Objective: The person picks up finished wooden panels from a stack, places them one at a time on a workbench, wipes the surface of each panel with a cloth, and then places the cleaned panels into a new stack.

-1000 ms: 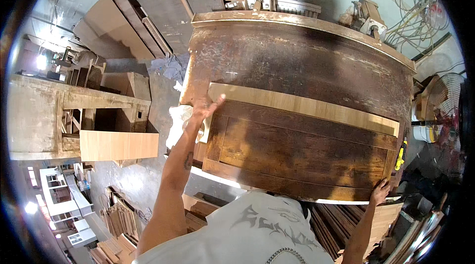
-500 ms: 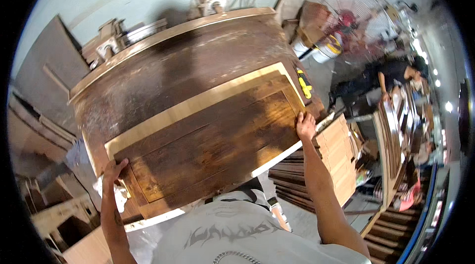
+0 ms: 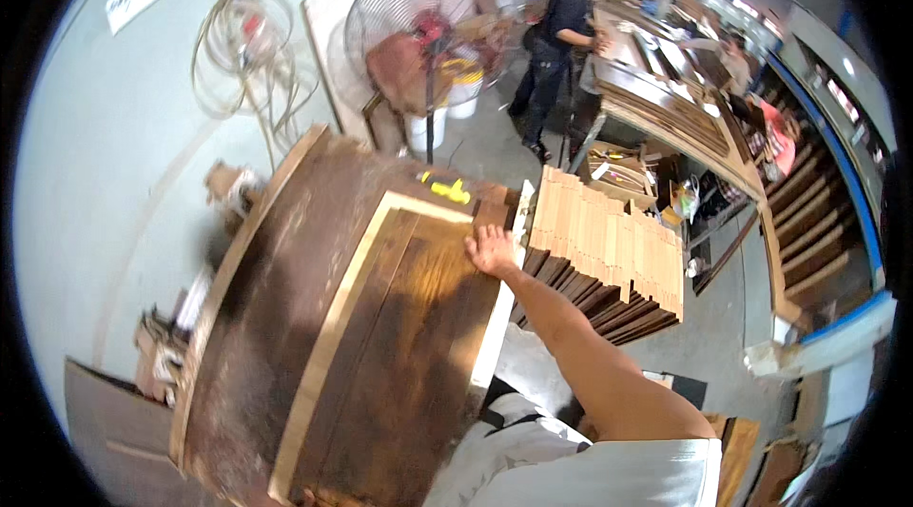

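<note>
A dark-stained wooden panel (image 3: pixel 395 345) with a framed border lies on a paler board (image 3: pixel 328 341), whose light edge shows along two sides. My right hand (image 3: pixel 492 250) rests at the panel's right end, fingers spread over its edge, near a small dark wood piece (image 3: pixel 491 214). Only a sliver of what looks like my left hand (image 3: pixel 310 497) shows at the lower edge, by the panel's other end; its fingers cannot be made out. Beyond the far corner lies a yellow and black hand tool (image 3: pixel 445 187).
The worn worktable (image 3: pixel 271 317) has a raised rim by the wall. A stack of wooden pieces (image 3: pixel 609 241) stands right of it. Behind are a large fan (image 3: pixel 430 31), white buckets (image 3: pixel 463 93) and a person in dark clothes (image 3: pixel 561 31) at another loaded table (image 3: pixel 666 126).
My view has swung to the right, so the left end of the panel has dropped out of the picture. My right hand stays at the panel's right end, its fingers now more spread.
</note>
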`<action>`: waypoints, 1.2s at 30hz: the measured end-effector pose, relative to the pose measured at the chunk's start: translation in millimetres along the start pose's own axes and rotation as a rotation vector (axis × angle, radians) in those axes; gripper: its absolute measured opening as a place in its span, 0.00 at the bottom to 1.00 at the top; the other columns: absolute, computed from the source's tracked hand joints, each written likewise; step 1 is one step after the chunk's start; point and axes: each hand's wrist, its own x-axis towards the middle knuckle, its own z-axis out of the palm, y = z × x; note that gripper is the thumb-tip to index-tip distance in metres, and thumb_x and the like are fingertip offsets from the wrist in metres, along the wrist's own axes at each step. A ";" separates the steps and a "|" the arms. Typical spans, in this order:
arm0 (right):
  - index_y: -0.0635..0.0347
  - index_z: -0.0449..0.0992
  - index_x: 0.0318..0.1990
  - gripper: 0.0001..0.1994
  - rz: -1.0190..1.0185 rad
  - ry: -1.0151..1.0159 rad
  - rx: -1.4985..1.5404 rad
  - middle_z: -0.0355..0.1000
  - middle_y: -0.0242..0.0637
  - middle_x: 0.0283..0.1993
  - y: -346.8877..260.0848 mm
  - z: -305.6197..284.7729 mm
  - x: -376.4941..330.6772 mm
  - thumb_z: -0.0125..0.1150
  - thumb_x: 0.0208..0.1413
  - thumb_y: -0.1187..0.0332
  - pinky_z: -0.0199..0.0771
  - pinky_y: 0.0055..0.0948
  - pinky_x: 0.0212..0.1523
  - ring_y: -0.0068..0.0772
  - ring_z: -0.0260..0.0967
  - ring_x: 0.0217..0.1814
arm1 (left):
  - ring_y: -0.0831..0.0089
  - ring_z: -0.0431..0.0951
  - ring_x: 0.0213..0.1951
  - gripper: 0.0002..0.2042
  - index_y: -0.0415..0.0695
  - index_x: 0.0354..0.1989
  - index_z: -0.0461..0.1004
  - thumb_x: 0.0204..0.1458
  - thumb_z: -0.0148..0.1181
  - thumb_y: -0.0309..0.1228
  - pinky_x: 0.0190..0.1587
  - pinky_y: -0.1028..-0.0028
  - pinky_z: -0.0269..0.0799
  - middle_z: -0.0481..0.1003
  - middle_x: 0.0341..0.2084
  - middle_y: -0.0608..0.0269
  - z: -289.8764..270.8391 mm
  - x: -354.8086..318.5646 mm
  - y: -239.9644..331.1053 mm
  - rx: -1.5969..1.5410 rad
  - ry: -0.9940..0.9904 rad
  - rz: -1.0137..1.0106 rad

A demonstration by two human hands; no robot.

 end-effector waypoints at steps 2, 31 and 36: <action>0.64 0.67 0.45 0.24 -0.013 0.056 0.076 0.66 0.48 0.46 3.2 -4.0 -4.1 0.39 0.57 0.50 0.54 0.47 0.51 0.46 0.60 0.52 | 0.70 0.70 0.31 0.20 0.38 0.37 0.69 0.52 0.50 0.47 0.35 0.73 0.68 0.69 0.30 0.56 -6.8 2.9 -9.5 0.064 -0.246 -0.157; 0.68 0.71 0.45 0.27 1.300 0.144 0.784 0.72 0.48 0.43 505.6 -114.0 -249.2 0.55 0.50 0.49 0.68 0.40 0.42 0.45 0.69 0.44 | 0.73 0.70 0.31 0.11 0.40 0.34 0.70 0.57 0.49 0.36 0.34 0.76 0.68 0.72 0.31 0.56 76.1 -79.2 323.6 -1.052 -0.003 0.429; 0.67 0.74 0.44 0.31 1.176 0.015 1.153 0.73 0.42 0.38 537.2 -55.7 -263.2 0.55 0.49 0.43 0.68 0.36 0.33 0.37 0.68 0.36 | 0.73 0.65 0.28 0.12 0.41 0.17 0.66 0.40 0.65 0.31 0.38 0.67 0.67 0.64 0.18 0.61 168.8 -16.6 479.2 -0.559 -0.195 0.542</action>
